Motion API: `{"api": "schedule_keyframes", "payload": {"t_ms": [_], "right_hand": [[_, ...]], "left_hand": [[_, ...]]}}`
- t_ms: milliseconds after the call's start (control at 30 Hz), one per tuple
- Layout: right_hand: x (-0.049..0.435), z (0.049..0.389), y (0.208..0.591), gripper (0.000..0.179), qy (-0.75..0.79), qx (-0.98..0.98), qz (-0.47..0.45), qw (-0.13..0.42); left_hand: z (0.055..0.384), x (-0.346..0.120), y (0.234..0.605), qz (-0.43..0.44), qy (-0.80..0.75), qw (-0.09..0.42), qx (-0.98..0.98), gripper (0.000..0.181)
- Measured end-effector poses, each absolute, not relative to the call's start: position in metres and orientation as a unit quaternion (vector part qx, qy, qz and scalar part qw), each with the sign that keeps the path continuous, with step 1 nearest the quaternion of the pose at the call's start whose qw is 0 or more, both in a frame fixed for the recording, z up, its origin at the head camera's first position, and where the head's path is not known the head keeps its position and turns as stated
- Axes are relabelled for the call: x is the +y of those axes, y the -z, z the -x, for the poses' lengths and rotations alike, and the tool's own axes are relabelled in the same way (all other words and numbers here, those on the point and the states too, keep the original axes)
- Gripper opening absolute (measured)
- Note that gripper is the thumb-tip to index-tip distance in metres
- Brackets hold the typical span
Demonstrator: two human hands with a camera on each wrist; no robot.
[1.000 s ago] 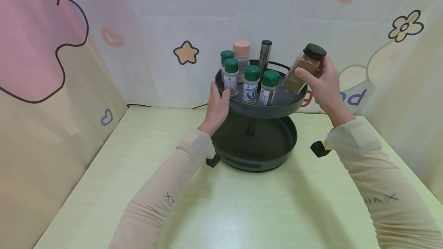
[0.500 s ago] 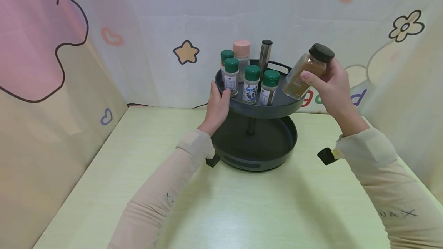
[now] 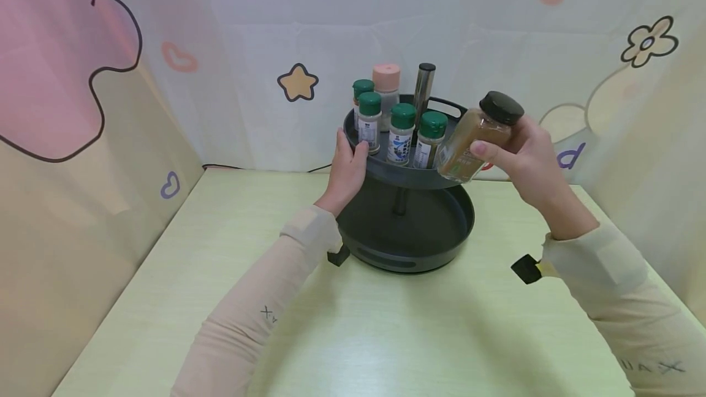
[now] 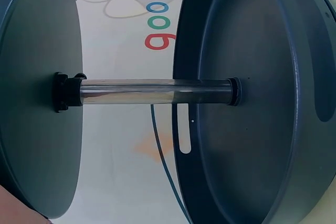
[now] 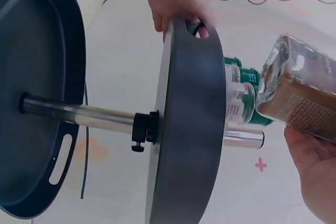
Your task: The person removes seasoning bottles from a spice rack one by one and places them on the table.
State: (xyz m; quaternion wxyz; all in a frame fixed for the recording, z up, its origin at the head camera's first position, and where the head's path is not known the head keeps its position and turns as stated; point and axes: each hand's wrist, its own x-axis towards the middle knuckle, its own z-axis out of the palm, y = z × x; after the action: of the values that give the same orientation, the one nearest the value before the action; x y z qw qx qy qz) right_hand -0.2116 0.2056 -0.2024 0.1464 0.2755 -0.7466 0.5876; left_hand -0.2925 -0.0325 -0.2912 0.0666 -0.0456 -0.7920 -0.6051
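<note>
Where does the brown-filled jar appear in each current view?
Head: the brown-filled jar is right of centre, tilted in the right hand.
Left wrist: not in it.
Right wrist: the brown-filled jar is at the right edge, partly cut off.
Shared landmark: the lower tray, visible in all three.

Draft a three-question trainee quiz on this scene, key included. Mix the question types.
1. Which hand grips the brown-filled jar?
2. True or false: the brown-filled jar is held upright.
3. How many green-capped bottles stand on the upper tray? A) two B) four C) six

Key:
1. The right hand.
2. False; it is tilted.
3. B.
</note>
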Motion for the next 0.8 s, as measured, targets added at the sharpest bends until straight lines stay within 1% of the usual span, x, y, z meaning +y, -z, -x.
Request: {"api": "schedule_keyframes", "payload": {"t_ms": [133, 267, 600, 800], "right_hand": [[0.204, 0.208, 0.207, 0.037, -0.579, -0.752, -0.294, 0.117], [0.203, 0.204, 0.212, 0.039, -0.558, -0.768, -0.301, 0.086], [0.196, 0.193, 0.223, 0.046, -0.467, -0.835, -0.286, 0.052], [0.191, 0.192, 0.234, 0.048, -0.438, -0.847, -0.301, 0.028]], "left_hand": [[0.293, -0.033, 0.290, 0.048, 0.606, 0.064, -0.792, 0.069], [0.293, -0.033, 0.290, 0.052, 0.606, 0.065, -0.791, 0.068], [0.292, -0.033, 0.290, 0.047, 0.600, 0.067, -0.796, 0.069], [0.292, -0.033, 0.289, 0.053, 0.602, 0.069, -0.794, 0.069]]}}
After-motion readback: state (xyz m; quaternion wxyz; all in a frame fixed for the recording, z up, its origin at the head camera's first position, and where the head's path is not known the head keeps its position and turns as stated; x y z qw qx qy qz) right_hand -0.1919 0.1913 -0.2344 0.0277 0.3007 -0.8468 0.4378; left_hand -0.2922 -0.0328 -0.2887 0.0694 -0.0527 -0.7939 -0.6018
